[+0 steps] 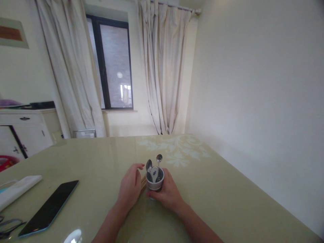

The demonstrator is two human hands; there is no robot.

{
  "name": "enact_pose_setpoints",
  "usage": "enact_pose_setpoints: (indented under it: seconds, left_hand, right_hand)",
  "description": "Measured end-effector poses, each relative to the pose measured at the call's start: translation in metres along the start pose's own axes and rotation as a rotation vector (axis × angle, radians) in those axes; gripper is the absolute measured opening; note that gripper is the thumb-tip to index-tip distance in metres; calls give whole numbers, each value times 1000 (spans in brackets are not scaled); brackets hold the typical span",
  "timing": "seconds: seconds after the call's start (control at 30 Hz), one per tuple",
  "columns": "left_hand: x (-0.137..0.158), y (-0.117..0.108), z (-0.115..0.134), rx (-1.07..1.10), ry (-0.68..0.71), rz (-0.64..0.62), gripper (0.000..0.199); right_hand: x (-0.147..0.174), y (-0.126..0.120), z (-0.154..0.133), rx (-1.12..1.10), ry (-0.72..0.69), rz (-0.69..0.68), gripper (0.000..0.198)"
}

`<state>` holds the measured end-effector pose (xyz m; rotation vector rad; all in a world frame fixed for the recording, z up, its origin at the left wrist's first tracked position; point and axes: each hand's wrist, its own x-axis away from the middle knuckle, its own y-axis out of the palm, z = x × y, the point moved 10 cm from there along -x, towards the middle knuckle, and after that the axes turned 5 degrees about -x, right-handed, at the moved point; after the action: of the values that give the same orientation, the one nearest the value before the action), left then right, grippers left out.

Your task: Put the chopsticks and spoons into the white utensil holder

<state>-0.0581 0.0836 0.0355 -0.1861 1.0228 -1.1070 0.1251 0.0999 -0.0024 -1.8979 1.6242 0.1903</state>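
My right hand (169,192) is wrapped round the right side of a small grey-white cup (155,186), its thumb across the front. Several spoons stand in the cup: a round metal spoon (159,158) rises highest, a darker metal spoon (149,165) leans left, and a pale spoon (154,173) with a blue mark sits in front. My left hand (130,184) is at the cup's left, fingers curved and index finger reaching toward the rim, with a gap between finger and thumb. Thin wooden sticks (143,183) lie between that hand and the cup, partly hidden.
On the left of the glossy green table (101,162) lie a dark tablet-like device (50,207), a white flat object (20,190) and eyeglasses (11,224). A wall (253,101) borders the right side. Beyond the table are curtains (164,67) and a white cabinet (30,130).
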Motion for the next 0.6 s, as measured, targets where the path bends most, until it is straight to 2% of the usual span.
enact_pose_setpoints:
  seconds: [0.07,0.1,0.17,0.2,0.3,0.5,0.6]
  left_hand:
    - [7,-24,20,60,169,192,26]
    - [12,-30,34,65,283,216,23]
    - [21,-27,60,20,471,154,23]
    - [23,-23,68,-19,512,109,26]
    - [22,-16,74,-91,497,68,32]
    - [22,-23,66,-105,452,200,31]
    - [19,-27,58,-122,370,240,28]
  right_hand:
    - [0,0,-1,7,6,4,75]
    - [0,-1,-1,9,6,7,73]
    - [1,-1,-3,6,-1,12,71]
    - [1,-1,-4,4,-6,14,70]
    - [1,0,-5,8,-32,18,69]
    - [1,0,-2,41,-63,23,67]
    - [1,-1,-2,35,-53,24,68]
